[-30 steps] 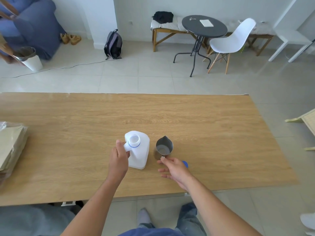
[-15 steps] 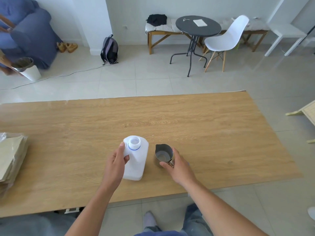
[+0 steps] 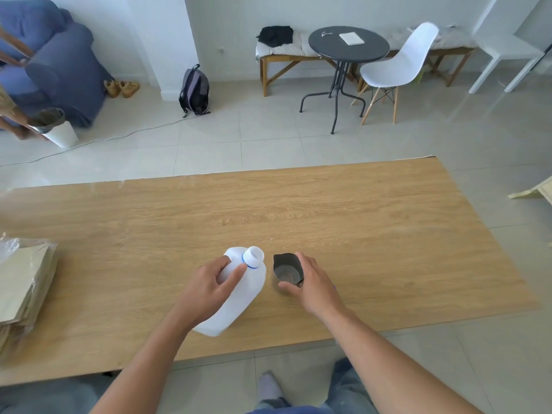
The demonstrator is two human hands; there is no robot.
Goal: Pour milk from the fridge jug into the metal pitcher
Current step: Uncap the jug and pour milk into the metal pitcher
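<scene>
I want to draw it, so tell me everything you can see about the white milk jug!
The milk jug is white, cloudy-looking plastic with a blue ring under its open, capless mouth. It is tilted, mouth leaning toward the metal pitcher, over the wooden table. The left hand holds it just below the neck.

No writing, label, brand or number can be read. The jug (image 3: 245,294) shows a plain white side, the metal pitcher (image 3: 286,271) is bare, and the white card (image 3: 352,38) on the round table (image 3: 327,46) at one o'clock is too small to read.
</scene>
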